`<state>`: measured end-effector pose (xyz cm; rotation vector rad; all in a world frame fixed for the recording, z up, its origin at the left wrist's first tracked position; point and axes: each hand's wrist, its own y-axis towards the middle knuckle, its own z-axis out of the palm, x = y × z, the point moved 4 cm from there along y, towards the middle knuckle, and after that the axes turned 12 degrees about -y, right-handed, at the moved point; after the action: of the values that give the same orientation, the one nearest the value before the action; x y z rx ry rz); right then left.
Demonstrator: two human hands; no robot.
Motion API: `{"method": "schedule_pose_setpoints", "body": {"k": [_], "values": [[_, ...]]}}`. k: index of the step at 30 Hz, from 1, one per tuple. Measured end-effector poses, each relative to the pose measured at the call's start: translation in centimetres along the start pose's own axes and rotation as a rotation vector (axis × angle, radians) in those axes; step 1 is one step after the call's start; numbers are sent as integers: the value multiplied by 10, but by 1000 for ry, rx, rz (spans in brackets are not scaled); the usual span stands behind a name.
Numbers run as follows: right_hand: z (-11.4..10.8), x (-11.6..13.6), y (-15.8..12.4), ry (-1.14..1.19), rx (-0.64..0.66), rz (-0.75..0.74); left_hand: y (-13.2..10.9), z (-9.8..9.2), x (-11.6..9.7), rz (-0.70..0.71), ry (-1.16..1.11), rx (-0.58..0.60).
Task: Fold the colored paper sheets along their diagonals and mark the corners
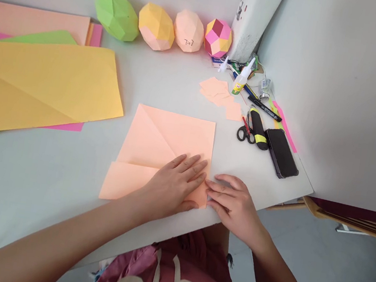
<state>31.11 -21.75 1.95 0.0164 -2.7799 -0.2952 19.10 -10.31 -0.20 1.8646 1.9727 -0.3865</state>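
A peach sheet of paper (pixel 160 139) lies on the white table near its front edge. One diagonal crease crosses it from the upper left, and a folded strip or crease line runs along its lower part. My left hand (pixel 178 182) rests flat on the paper's lower right area, fingers stretched out and pointing away to the right. Beside it, my right hand (pixel 233 206) is at the paper's right edge, its fingertips touching that edge near my left fingers. The right fingers are bent and slightly apart; whether they pinch the edge is hard to see.
Large coloured sheets (pixel 40 86) lie stacked at the left. Several faceted paper shapes (pixel 155 27) stand along the back wall. On the right are peach paper pieces (pixel 216 91), a glue bottle (pixel 242 78), scissors (pixel 246 131), a cutter (pixel 258 128), a marker (pixel 265 109) and a phone (pixel 282 153).
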Motion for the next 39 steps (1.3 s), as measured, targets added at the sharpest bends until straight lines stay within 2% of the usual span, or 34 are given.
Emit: {"method": "schedule_pose_setpoints", "body": {"k": [5, 10, 13, 26, 36, 39], "values": [[5, 4, -2, 38, -18, 114, 0, 2, 1, 13, 15, -25], [19, 27, -9, -166, 17, 206, -1, 3, 2, 26, 20, -42], [25, 33, -12, -273, 26, 202, -1, 3, 2, 33, 18, -35], [20, 22, -22, -369, 104, 178, -1, 2, 2, 21, -27, -60], [16, 15, -11, -300, 95, 175, -2, 3, 1, 43, -14, -71], [17, 15, -7, -331, 41, 207, -1, 3, 2, 46, -14, -73]]}}
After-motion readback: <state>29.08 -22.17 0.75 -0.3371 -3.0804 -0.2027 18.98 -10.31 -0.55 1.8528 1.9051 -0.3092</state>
